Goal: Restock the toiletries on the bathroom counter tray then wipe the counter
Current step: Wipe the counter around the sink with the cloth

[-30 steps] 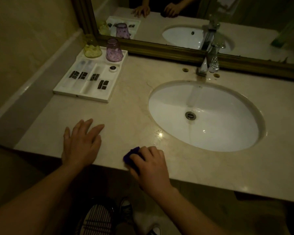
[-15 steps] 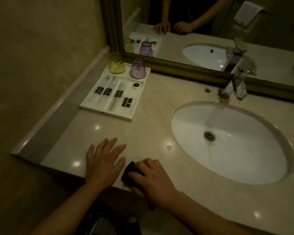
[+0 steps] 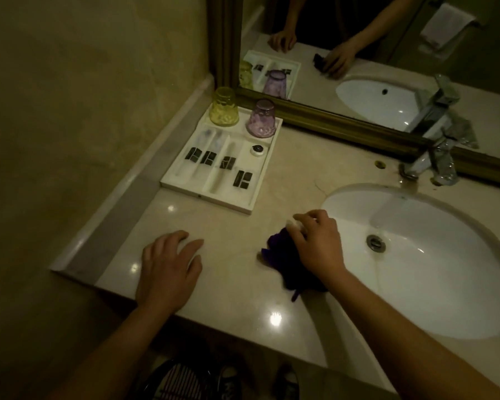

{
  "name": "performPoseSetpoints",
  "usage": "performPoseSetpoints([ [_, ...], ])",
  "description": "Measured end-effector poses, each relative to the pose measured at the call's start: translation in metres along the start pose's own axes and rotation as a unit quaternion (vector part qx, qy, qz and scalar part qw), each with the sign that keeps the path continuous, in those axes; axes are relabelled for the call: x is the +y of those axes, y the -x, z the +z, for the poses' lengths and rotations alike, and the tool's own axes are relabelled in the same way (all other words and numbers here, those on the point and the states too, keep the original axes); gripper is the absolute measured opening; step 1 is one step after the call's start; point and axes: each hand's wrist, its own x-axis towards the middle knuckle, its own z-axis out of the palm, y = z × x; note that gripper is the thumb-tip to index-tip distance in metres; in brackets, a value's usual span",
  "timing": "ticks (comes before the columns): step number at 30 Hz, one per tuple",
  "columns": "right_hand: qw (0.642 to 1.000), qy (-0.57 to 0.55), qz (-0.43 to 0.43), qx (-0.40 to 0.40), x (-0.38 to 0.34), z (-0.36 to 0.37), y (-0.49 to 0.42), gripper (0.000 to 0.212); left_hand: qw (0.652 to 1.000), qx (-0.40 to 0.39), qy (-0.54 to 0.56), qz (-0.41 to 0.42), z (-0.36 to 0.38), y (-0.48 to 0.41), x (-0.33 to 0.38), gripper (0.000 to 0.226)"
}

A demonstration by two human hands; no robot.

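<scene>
Near the front edge of the desk (image 3: 237, 226), just left of the sink (image 3: 445, 284), the right grip (image 3: 318, 243) curls over a bunched dark purple cloth (image 3: 274, 251). The cloth looks soft, light and limp, so it is probably best held by its gathered middle. The left grip (image 3: 171, 267) rests spread flat on the desk, nearer than the stocked tray (image 3: 208, 197).

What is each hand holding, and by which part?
The right hand grips the cloth by its bunched top; the left hand rests empty on the counter.

Bare forearms (image 3: 416, 336), dark sneakers (image 3: 287, 381) with pale toecaps.
</scene>
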Motion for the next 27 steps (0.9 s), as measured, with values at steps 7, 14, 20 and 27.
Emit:
performPoseSetpoints([
  [7,0.958,0.073,-0.273,-0.037,-0.002,0.044,0.082,0.044,1.000,0.009,-0.017,-0.002,0.003,-0.002,0.001,0.041],
  [14,0.895,0.016,-0.441,-0.068,-0.039,0.067,0.042,0.041,1.000,0.010,0.000,-0.021,0.004,-0.002,-0.001,0.044],
  [20,0.963,0.036,-0.268,0.011,-0.086,0.087,-0.001,0.037,0.999,0.009,0.007,-0.037,0.002,-0.001,0.001,0.047],
  [27,0.912,-0.001,-0.409,-0.021,-0.010,0.076,0.102,0.037,1.000,-0.006,0.016,-0.010,0.000,0.002,0.002,0.052],
])
